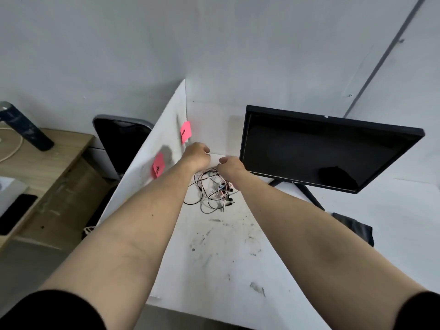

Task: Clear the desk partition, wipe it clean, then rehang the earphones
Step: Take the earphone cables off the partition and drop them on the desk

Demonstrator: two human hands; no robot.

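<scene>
Both hands reach to the middle of the frame, near the corner of the white desk partition (152, 148). Right hand (232, 166) has its fingers curled round strands of the tangled black, white and pink earphone cords (212, 191), whose bundle lies on the smudged white desk surface (221, 253) just below. Left hand (196, 154) is curled too, close beside the right, but whether it holds a cord cannot be told. Two pink sticky notes (185, 132) cling to the partition left of the hands. At right centre stands a black flat monitor (321, 148), with dark folded cloth (354, 227) below it. Far left sits a wooden desk (47, 167).
</scene>
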